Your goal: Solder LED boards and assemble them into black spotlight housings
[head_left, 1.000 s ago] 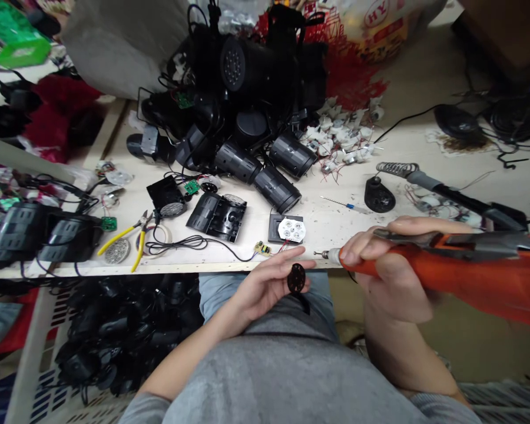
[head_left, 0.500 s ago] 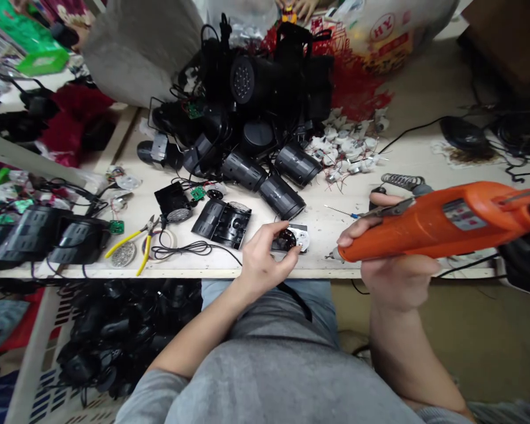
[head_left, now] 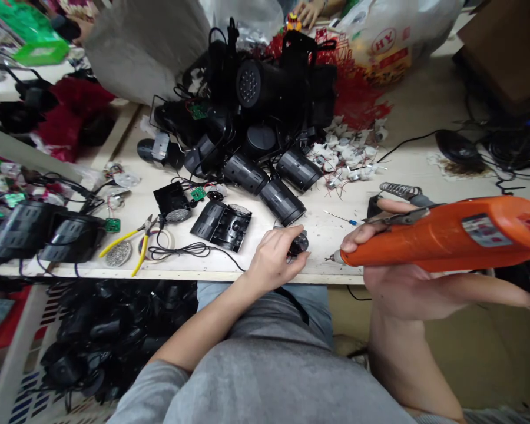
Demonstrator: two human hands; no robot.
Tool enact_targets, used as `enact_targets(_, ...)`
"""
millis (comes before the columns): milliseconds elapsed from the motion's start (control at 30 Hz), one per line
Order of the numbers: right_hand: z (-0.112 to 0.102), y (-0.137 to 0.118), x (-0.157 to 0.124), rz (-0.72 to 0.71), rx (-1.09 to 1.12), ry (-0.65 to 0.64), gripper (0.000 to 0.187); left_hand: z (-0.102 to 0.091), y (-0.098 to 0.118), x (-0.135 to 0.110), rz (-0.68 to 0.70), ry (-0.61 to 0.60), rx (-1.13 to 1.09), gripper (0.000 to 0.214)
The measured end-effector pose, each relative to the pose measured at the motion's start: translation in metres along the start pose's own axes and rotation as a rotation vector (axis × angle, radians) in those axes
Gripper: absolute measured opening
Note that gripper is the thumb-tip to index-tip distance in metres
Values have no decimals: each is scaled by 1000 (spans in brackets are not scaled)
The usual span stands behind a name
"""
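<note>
Under the left hand (head_left: pixel 274 259), a partly hidden black part (head_left: pixel 299 245).

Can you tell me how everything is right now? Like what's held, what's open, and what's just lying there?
Left hand: curled over a small black disc.
Right hand: gripping an orange power tool, held above the bench.
Yellow-handled pliers: lying down, handles apart.
Black lamp casing: open, lying flat.

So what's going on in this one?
A person sits at a cluttered workbench. Their left hand holds a small black disc at the bench, while their right hand grips an orange soldering iron, its tip close to the disc but not touching it. Black spotlight housings lie piled behind.
</note>
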State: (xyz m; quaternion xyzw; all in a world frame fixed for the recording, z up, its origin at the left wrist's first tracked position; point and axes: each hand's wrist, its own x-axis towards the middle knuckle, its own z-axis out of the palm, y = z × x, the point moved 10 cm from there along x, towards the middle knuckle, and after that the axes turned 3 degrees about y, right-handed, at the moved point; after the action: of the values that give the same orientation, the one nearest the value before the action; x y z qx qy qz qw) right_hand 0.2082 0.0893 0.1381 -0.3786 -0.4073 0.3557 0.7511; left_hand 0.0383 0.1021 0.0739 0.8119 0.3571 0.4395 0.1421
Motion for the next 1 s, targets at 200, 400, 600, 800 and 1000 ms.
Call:
enact_targets(200, 0, 8, 8, 4, -60, -16, 83, 0, -1, 0, 15, 22, -19, 45)
enact_targets(400, 6, 3, 8, -6, -68, -44, 85, 5, 4, -1, 58, -17, 16, 47)
enact_targets(600, 15, 0, 7, 15, -25, -93, 88, 9, -2, -4, 26, -28, 49, 44)
enact_targets(800, 26, 0, 2, 75, -12, -138, 83, 3, 1, -4, 41, 37, -30, 42)
enact_targets(1000, 41, 12, -1, 82, 17, -233, 85, 2, -1, -4, 13, 41, -59, 39)
